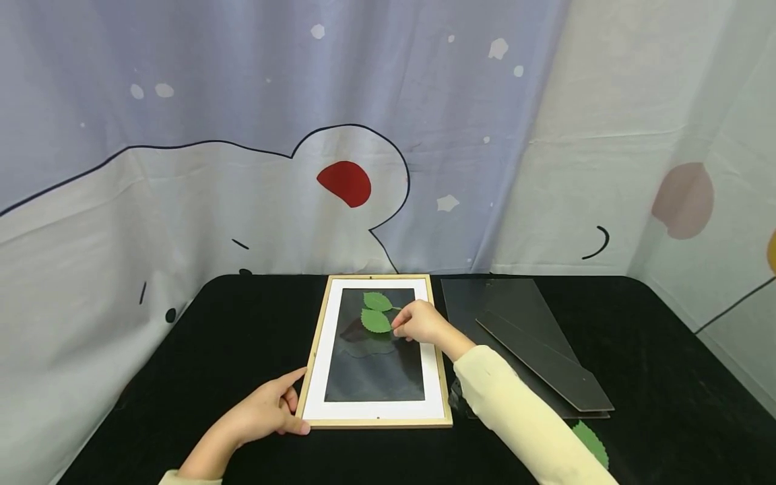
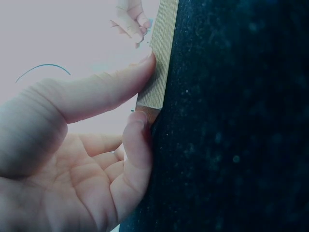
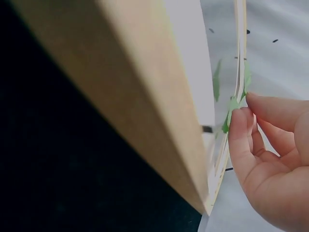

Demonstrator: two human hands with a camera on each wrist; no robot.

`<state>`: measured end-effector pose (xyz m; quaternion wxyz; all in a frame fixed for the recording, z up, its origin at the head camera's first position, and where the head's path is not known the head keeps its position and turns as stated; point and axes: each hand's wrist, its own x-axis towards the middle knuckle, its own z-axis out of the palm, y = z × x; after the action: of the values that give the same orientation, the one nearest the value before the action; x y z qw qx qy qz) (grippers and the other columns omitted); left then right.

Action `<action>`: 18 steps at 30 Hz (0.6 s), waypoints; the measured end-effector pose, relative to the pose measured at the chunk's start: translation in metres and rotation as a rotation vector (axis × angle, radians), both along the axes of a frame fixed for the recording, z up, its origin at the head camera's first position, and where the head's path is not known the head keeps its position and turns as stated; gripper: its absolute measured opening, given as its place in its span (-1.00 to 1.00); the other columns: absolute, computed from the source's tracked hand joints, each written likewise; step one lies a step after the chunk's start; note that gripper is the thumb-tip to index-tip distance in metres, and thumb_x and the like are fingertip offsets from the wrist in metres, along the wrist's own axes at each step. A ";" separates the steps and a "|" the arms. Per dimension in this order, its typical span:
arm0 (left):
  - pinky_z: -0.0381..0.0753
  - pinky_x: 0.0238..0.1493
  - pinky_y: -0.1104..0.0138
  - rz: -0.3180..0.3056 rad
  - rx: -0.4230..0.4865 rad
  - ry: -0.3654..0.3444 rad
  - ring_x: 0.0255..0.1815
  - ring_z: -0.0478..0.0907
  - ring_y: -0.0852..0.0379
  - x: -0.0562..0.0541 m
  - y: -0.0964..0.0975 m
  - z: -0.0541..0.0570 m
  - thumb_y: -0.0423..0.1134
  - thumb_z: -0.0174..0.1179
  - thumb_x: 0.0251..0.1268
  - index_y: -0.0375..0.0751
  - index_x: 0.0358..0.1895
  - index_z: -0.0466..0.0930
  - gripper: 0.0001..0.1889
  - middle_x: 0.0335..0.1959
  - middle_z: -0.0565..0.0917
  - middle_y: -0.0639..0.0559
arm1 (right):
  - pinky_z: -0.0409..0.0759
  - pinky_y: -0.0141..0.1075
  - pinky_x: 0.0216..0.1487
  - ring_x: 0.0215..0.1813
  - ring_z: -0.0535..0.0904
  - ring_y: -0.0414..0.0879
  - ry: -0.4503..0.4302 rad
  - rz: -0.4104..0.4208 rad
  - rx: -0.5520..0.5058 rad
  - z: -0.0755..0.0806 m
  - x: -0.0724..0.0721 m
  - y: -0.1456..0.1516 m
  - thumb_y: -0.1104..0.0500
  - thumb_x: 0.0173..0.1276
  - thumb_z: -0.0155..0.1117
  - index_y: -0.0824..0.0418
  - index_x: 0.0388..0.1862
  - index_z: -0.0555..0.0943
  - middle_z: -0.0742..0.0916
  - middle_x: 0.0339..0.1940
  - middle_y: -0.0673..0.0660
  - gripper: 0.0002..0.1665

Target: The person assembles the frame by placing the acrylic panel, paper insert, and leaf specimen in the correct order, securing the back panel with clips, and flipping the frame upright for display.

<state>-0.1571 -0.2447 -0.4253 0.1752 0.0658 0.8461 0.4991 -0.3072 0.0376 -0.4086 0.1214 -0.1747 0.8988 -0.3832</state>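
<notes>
A picture frame (image 1: 358,424) of light wood with a white mat (image 1: 364,410) lies on the black table around a dark, glossy panel (image 1: 372,384). My left hand (image 1: 261,411) grips its near left corner; the thumb (image 2: 111,89) and a curled finger (image 2: 137,145) meet at the wooden edge in the left wrist view. Over the panel's right side, my right hand (image 1: 421,323) pinches a green leaf (image 1: 376,321) with toothed edges at its stem end. Just beyond that one is a second green leaf (image 1: 377,301), its thin stem pointing toward the hand.
Right of the frame lie a large black board (image 1: 485,296) and a narrower black board (image 1: 545,364) aslant on top. Another green leaf (image 1: 591,443) is partly hidden by the right sleeve (image 1: 521,417). A printed curtain (image 1: 261,202) hangs behind the black table (image 1: 200,337).
</notes>
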 end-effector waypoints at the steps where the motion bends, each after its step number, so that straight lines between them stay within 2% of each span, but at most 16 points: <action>1: 0.46 -0.53 0.31 -0.001 0.001 0.002 -0.61 0.36 0.12 0.000 0.000 0.000 -0.45 0.50 -0.19 -0.55 0.42 0.02 0.05 -0.43 0.42 -0.08 | 0.61 -0.30 -0.37 -0.52 0.61 -0.15 0.000 -0.002 0.003 -0.001 0.000 0.000 0.33 0.19 0.38 0.30 -0.35 0.73 0.75 -0.38 0.11 -0.94; 18: 0.46 -0.53 0.32 -0.007 0.013 0.002 -0.61 0.36 0.13 0.000 0.000 0.001 -0.45 0.49 -0.19 -0.55 0.43 0.01 0.06 -0.43 0.42 -0.08 | 0.60 -0.33 -0.36 -0.52 0.60 -0.17 -0.028 0.009 0.002 -0.009 -0.001 0.003 0.34 0.17 0.38 0.30 -0.33 0.74 0.76 -0.41 0.09 -0.93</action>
<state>-0.1570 -0.2446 -0.4244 0.1757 0.0704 0.8429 0.5037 -0.3079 0.0402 -0.4172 0.1358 -0.1732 0.8967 -0.3841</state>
